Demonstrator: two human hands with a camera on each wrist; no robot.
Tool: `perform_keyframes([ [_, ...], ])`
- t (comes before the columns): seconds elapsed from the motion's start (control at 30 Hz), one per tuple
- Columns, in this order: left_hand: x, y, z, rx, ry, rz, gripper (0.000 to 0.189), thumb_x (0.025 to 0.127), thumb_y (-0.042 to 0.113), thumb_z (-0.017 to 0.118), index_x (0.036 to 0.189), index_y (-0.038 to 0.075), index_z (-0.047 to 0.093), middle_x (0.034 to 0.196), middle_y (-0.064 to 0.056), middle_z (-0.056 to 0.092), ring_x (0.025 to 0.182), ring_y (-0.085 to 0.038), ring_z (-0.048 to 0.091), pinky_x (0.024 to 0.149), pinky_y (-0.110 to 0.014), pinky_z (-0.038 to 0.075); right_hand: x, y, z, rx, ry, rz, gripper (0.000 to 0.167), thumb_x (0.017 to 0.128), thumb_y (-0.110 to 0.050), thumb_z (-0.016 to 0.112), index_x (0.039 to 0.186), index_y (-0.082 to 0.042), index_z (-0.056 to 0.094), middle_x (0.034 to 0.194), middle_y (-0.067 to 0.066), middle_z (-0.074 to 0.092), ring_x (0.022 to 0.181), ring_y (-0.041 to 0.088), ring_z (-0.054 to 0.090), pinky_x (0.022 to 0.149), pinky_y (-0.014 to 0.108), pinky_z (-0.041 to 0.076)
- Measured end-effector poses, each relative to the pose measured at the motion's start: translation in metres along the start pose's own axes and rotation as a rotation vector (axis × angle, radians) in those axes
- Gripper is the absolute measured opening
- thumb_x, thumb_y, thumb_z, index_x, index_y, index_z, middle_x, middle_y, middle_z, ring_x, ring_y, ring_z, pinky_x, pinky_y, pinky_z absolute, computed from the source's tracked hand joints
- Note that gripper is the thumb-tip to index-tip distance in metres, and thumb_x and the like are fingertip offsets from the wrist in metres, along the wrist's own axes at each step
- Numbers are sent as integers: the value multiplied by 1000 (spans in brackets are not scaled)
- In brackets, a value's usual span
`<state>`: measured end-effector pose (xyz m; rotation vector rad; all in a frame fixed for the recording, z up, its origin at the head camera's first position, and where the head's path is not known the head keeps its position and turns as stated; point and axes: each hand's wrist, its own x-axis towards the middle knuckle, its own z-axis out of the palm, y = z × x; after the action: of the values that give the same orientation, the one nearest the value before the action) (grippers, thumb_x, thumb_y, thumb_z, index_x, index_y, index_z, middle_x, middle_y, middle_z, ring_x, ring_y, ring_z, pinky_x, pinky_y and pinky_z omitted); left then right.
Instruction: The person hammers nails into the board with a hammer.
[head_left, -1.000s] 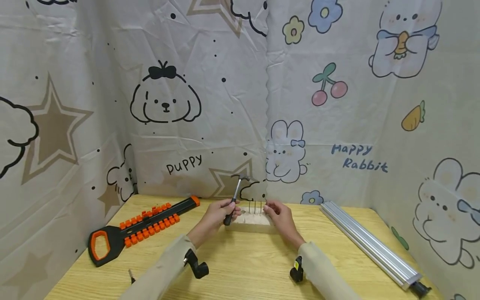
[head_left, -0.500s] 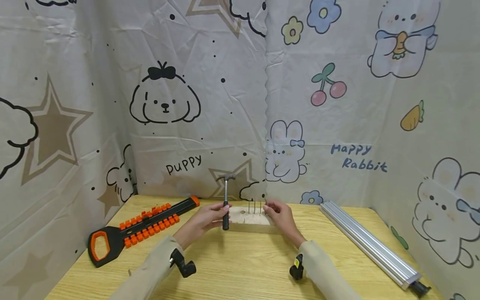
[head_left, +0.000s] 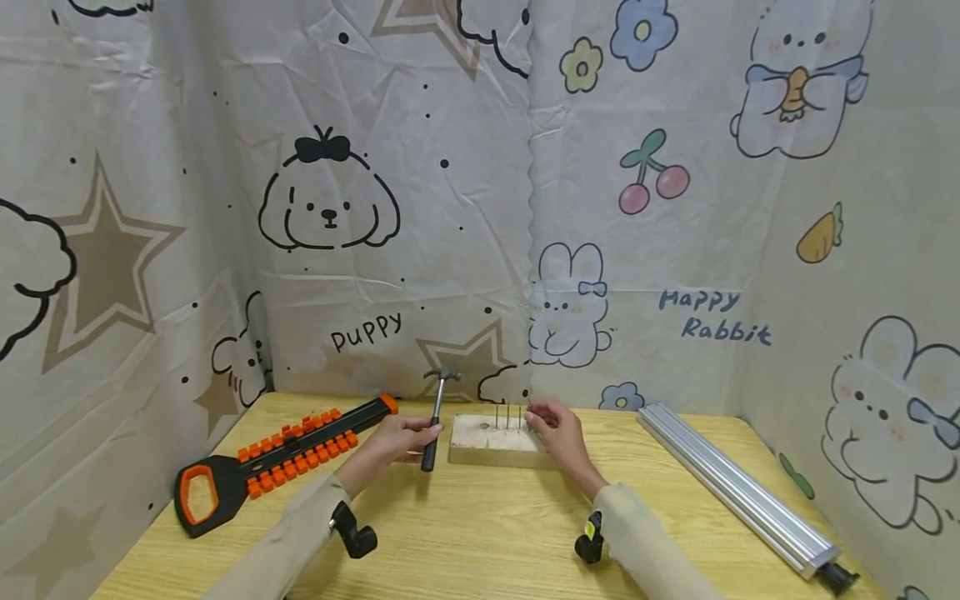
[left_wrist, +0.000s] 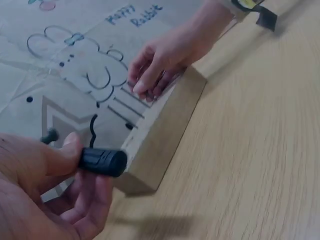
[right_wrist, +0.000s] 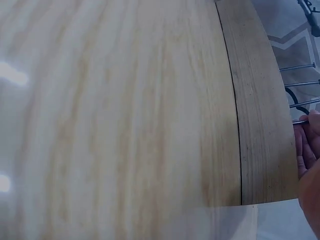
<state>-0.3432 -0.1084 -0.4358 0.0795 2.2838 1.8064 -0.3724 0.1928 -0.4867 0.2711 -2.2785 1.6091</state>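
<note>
A claw hammer [head_left: 437, 410] is in my left hand [head_left: 390, 443], left of a pale wooden block [head_left: 487, 455] and apart from it. Thumb and fingers grip its black handle [left_wrist: 102, 161], with the metal head up and away from me. Three thin nails [head_left: 508, 417] stand upright in the block's top. At the block's right end, my right hand [head_left: 558, 427] pinches another nail [right_wrist: 300, 122] in line with them; its lower tip is hidden. A small hole [head_left: 484, 426] shows in the top left of the block.
On the left of the wooden table [head_left: 465, 533] lies a black holder with orange clips [head_left: 300, 446]. A long silver metal bar [head_left: 738, 483] with a black end lies at the right. Patterned cloth [head_left: 465, 208] hangs behind and at both sides.
My left hand has moved left with the hammer, from over the block to beside it, and the hammer head has dropped lower. The right hand stays at the nail.
</note>
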Motion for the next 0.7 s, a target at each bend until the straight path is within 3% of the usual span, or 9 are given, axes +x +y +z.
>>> perform_keyframes([
  [0.17,4,-11,-5,66,-65,-26,41,102,18,71,134,-7,66,96,-11,73,74,-12,66,70,-28,60,0,4,-1,-13,2,0,17,100,-8,71,113,4,73,107,16,75,92,18,68,80,20,52],
  [0.27,7,-16,-5,100,-46,-54,38,101,16,72,131,-8,68,87,-6,71,70,-12,64,66,-26,59,0,6,-1,-32,8,-12,16,100,-8,72,111,3,74,105,14,76,90,16,67,79,20,52],
  [0.47,17,-25,-5,163,13,-84,31,99,11,74,122,-10,71,83,-7,69,66,-13,62,61,-25,59,0,6,2,-50,-5,-10,11,100,-8,72,107,-1,76,101,13,75,86,12,64,77,20,50],
  [0.7,23,-35,-3,250,-6,-45,16,97,7,75,94,-9,75,72,-4,67,57,-9,61,57,-23,57,-1,4,0,-69,-11,-23,13,101,-10,71,108,-1,78,100,11,76,84,9,62,76,21,50],
])
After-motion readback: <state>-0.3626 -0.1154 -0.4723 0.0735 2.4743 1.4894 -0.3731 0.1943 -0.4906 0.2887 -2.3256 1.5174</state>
